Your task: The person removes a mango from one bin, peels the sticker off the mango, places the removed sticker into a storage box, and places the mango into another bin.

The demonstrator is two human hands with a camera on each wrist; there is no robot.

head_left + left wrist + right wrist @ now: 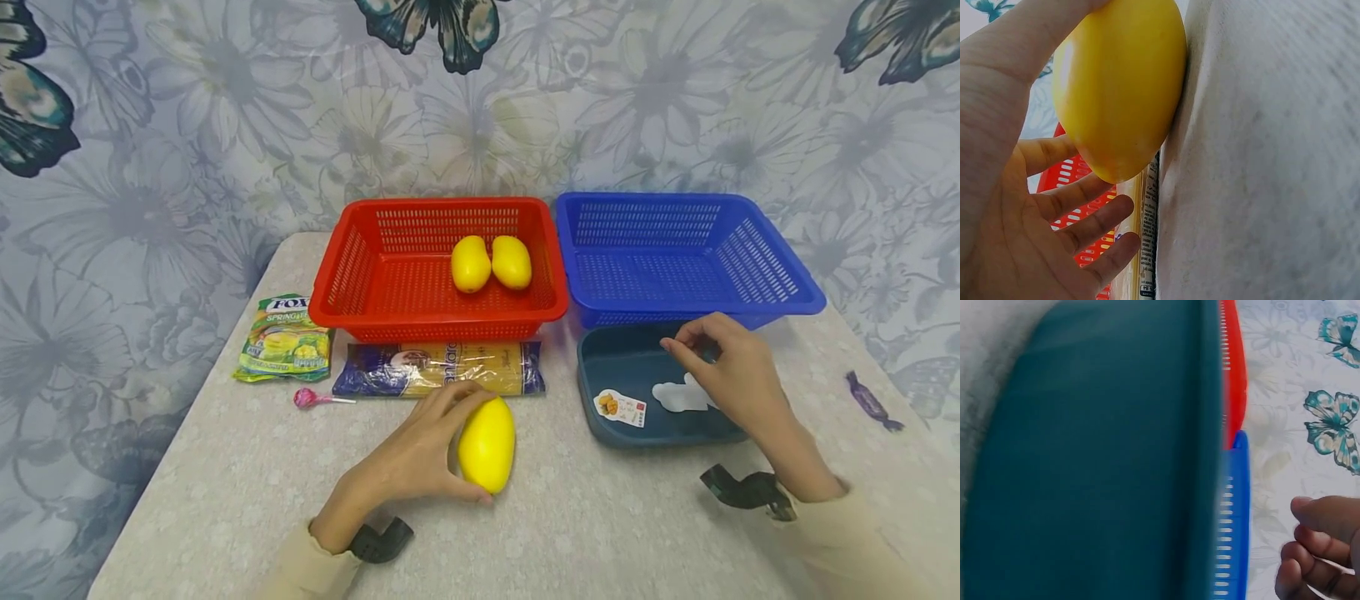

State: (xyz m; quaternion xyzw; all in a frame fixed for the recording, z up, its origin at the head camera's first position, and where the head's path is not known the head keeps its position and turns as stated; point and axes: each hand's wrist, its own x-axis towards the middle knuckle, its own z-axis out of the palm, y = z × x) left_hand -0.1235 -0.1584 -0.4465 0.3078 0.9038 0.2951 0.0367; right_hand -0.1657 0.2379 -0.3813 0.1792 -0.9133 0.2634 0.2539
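Observation:
On the table, my left hand (416, 454) holds a yellow mango (487, 446) between thumb and fingers. In the left wrist view the mango (1122, 87) rests against the cloth, and the lower fingers spread away from it. My right hand (731, 375) hovers over a dark teal tray (622, 354), its fingers loosely bent with nothing visible in them. Inside that tray lie a small printed card (620, 408) and a white flat piece (678, 397), partly covered by the hand. Two more yellow mangoes (491, 264) sit in the red basket (405, 321).
A blue basket (645, 283) stands right of the red one, behind the tray. In front of the red basket lies a pasta packet (442, 367). A green-yellow candy bag (285, 340) and a pink lollipop (307, 397) lie left; a purple wrapped candy (872, 402) lies far right.

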